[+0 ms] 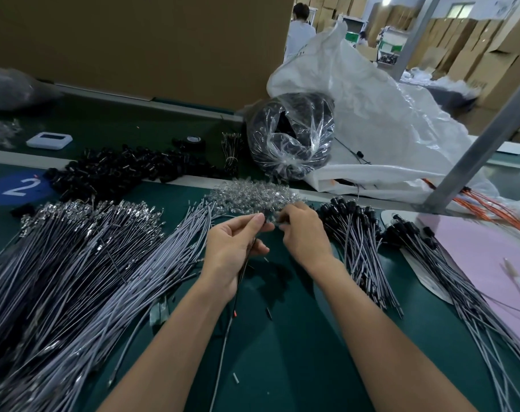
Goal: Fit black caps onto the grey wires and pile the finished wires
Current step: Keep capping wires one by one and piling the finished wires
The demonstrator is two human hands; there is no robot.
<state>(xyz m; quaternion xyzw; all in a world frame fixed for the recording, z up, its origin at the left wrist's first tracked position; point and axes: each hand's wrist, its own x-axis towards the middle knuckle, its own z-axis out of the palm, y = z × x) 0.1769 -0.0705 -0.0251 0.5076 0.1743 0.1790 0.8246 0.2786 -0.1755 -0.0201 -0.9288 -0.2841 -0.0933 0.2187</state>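
My left hand (pixel 235 248) grips a grey wire (pixel 223 337) that trails down toward me, and pinches its top end between thumb and fingers. My right hand (pixel 303 233) meets it at the fingertips with fingers curled round something small that I cannot make out. A big spread of uncapped grey wires (pixel 83 269) lies to the left. Loose black caps (pixel 125 171) are heaped behind it. Wires with black caps fitted (pixel 359 242) lie piled to the right, with a second pile (pixel 449 281) further right. A heap of small clear pieces (pixel 253 194) sits just beyond my hands.
A clear bag of black parts (pixel 291 135) and a large white sack (pixel 380 120) stand at the back. A grey metal post (pixel 472 150) slants down on the right. A pink sheet (pixel 490 263) with a pen lies far right. A person in white stands far behind.
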